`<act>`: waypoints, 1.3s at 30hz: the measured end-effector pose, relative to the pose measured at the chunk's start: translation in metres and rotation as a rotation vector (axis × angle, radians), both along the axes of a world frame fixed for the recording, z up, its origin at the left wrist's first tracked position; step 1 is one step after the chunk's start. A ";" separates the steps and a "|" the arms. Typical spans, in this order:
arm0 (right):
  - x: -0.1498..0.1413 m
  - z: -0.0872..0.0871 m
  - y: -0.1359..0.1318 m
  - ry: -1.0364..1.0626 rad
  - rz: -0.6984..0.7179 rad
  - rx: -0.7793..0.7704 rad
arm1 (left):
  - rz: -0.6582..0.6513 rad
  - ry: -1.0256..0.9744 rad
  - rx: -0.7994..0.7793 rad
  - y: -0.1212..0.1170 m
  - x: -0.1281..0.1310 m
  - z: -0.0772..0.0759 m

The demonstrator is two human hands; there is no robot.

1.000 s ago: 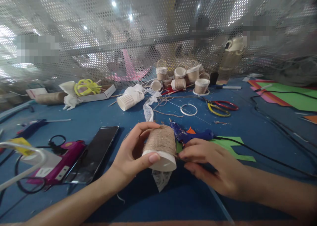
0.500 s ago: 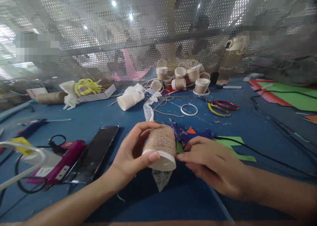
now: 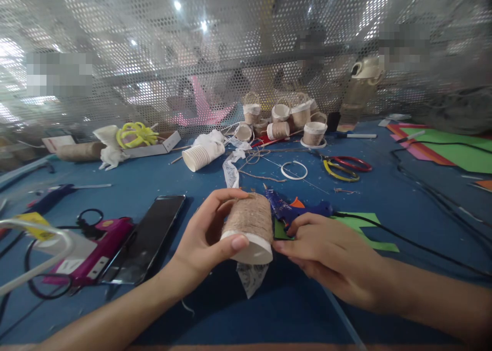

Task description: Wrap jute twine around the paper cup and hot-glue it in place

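Note:
My left hand (image 3: 200,238) is wrapped around a paper cup (image 3: 251,215) bound in brown twine, tilted with its white base end toward me. The thumb presses the white end, and the other fingers go over the far side. A strip of white lace (image 3: 251,279) hangs below the cup. At the cup's right edge, my right hand (image 3: 330,253) has its fingers curled together, the index fingertip against the rim. Whatever they pinch is hidden. Just beyond this hand lies a blue glue gun (image 3: 298,207), its nozzle pointing away to the left.
Several twine-wrapped cup baskets (image 3: 290,112) stand at the back. Nearer are stacked paper cups (image 3: 198,156), a white ring (image 3: 294,170) and scissors (image 3: 342,169). A phone (image 3: 148,241), a magenta power strip (image 3: 92,253) and another glue gun (image 3: 52,197) lie left. Black cords cross the right side.
Almost nothing differs. My right fingertips have shifted very slightly at the cup's edge, while my left hand keeps the same hold.

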State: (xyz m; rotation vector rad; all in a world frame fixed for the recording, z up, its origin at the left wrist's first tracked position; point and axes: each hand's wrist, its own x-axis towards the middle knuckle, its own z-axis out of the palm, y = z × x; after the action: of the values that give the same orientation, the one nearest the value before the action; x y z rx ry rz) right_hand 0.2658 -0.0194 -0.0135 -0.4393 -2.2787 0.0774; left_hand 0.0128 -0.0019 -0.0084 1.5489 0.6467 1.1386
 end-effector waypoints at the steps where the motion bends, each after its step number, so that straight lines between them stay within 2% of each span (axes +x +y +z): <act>1: 0.000 0.000 0.000 -0.003 -0.001 -0.001 | 0.000 0.000 0.002 0.000 0.000 0.000; 13: 0.001 -0.001 -0.001 -0.026 0.010 -0.003 | -0.001 0.000 0.024 -0.001 -0.001 0.001; 22: 0.003 -0.002 0.002 -0.091 0.014 -0.018 | 0.034 0.104 0.089 0.001 -0.002 0.004; 30: 0.006 -0.007 0.001 -0.139 0.035 -0.067 | 0.007 0.156 0.128 0.003 -0.003 0.004; 39: 0.006 -0.006 0.001 -0.145 0.031 -0.078 | 0.078 0.219 0.162 0.002 -0.006 0.004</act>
State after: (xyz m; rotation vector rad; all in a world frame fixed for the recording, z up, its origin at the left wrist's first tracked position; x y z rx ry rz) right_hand 0.2721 -0.0188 -0.0195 -0.4633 -2.4318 0.1556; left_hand 0.0070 0.0005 -0.0045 1.8181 0.7822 1.1102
